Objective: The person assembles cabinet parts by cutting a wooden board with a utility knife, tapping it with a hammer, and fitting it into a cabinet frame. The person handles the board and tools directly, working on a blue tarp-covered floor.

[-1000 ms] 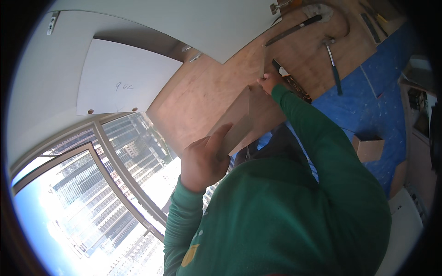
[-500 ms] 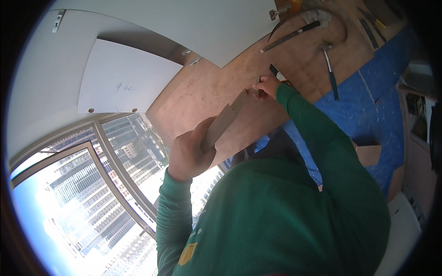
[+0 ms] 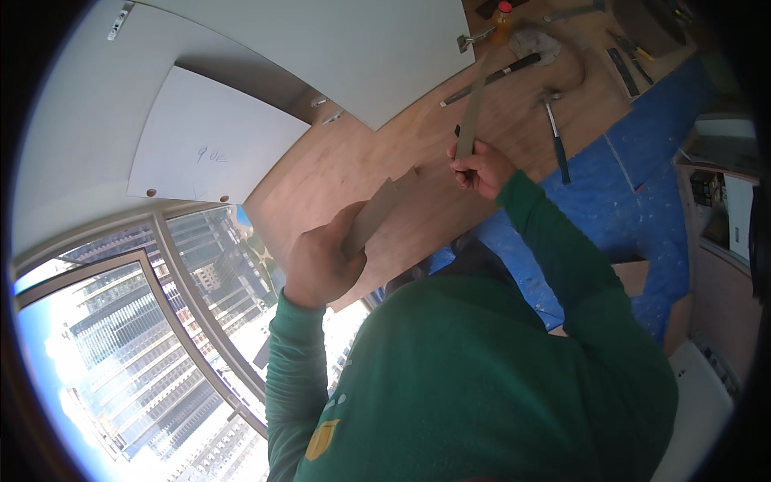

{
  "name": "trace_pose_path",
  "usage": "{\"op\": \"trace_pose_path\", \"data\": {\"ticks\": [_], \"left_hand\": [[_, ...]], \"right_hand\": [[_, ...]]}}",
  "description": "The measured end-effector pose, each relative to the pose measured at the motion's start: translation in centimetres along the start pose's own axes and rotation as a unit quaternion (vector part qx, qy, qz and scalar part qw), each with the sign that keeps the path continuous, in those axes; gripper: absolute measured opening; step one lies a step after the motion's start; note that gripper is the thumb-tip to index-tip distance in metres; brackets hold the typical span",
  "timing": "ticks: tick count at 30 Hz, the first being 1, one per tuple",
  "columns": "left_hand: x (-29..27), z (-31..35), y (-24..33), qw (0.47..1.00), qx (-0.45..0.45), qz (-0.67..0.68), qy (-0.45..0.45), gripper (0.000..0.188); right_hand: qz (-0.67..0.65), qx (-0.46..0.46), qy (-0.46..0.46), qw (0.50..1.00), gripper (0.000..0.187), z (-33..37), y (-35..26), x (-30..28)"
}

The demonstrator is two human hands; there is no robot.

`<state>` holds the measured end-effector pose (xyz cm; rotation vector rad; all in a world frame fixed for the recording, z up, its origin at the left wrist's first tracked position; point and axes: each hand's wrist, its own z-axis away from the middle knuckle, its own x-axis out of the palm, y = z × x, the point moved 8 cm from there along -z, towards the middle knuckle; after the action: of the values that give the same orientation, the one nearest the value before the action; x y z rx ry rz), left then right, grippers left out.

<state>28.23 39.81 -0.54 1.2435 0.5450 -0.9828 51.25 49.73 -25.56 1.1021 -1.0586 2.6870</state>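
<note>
My left hand point(image 3: 325, 255) is closed round a flat grey-brown strip of board point(image 3: 373, 215), whose far end is stepped and points up and right over the bench. To the right of it, my right hand point(image 3: 480, 169) grips the near end of a long, thin grey-brown strip point(image 3: 475, 104). That strip tapers away toward the far side and passes over a long black-handled tool point(image 3: 494, 79) on the plywood bench top point(image 3: 434, 140). A small dark piece shows beside the right fingers; its kind is unclear. The two held pieces are apart.
Right of the strip lies a hammer point(image 3: 556, 132) with a dark green handle. A crumpled rag point(image 3: 536, 46) and an orange bottle with a red cap point(image 3: 502, 22) are farther back. White panels point(image 3: 217, 140) stand left, above a window point(image 3: 104, 321). Blue sheeting point(image 3: 634, 217) covers the floor.
My right hand has turned, and a long thin strip now extends upward from its fingers. The left hand and its board have shifted slightly left in the view.
</note>
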Motion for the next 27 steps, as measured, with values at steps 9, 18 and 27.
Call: {"op": "trace_pose_path", "data": {"ticks": [9, 18, 27], "left_hand": [[-1.2, -0.7, -0.6, 1.0, 0.012, 0.007, 0.026, 0.061], [-3.1, -1.7, -1.7, 0.998, 0.011, -0.02, 0.051, 0.057], [-2.9, -1.3, -1.4, 0.999, 0.008, -0.008, 0.052, 0.055]], "right_hand": [[0.199, -0.057, 0.1, 0.973, 0.03, 4.8, -4.5, 1.0], [0.578, -0.248, 0.293, 0.72, 0.038, 6.4, -3.6, -6.0], [0.57, -0.214, 0.356, 0.709, 0.021, 7.6, -3.3, -10.9]]}}
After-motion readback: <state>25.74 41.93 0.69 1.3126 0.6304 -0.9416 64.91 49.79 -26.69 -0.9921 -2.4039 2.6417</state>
